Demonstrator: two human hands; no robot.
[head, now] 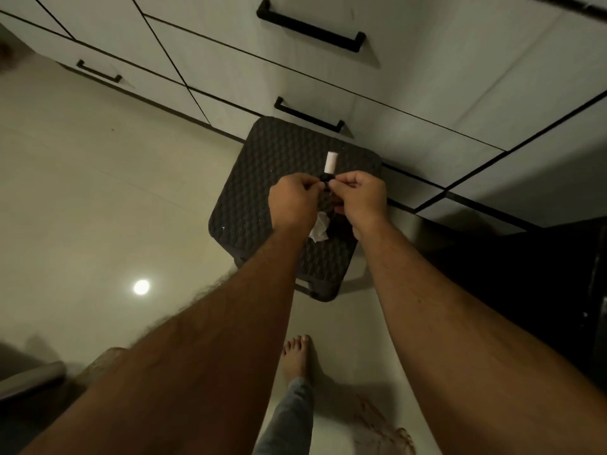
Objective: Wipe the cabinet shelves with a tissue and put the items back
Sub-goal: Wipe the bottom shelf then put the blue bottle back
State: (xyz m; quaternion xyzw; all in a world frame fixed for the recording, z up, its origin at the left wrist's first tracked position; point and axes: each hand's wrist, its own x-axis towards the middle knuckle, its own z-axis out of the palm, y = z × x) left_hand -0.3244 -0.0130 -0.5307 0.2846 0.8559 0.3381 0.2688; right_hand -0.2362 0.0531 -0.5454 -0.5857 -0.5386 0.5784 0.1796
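- here, both hands meet above a dark woven stool [262, 178] that stands on the pale floor [98, 192] against white cabinet drawers [230, 70] with black handles [310, 26].
- the left hand [294, 203] is curled, its fingertips pinching a small bottle [329, 167] with a white body and dark cap.
- the right hand [361, 197] is curled too, pinching the same bottle at its dark cap.
- a crumpled white tissue [319, 228] shows just under the two wrists, over the stool; what holds it cannot be told.
- bare feet [297, 356] stand on the floor below.
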